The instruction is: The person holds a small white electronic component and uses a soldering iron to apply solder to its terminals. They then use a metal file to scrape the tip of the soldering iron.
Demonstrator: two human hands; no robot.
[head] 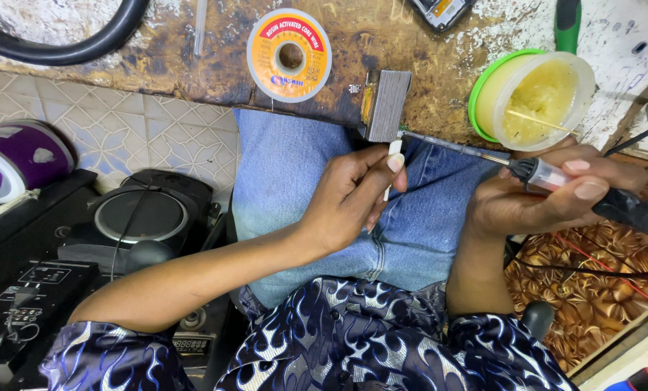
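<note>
The right hand (548, 195) grips a soldering iron (483, 156) whose tip reaches the grey laminated block (385, 105) at the workbench (425, 58) edge. The left hand (356, 195), just below the block, pinches a small white piece (394, 156). Left of the block lies a solder spool (289, 54); right of it stands an open flux tub (534, 98).

Soldering iron (483, 156) tip at grey transformer (387, 105), bench edge.
</note>
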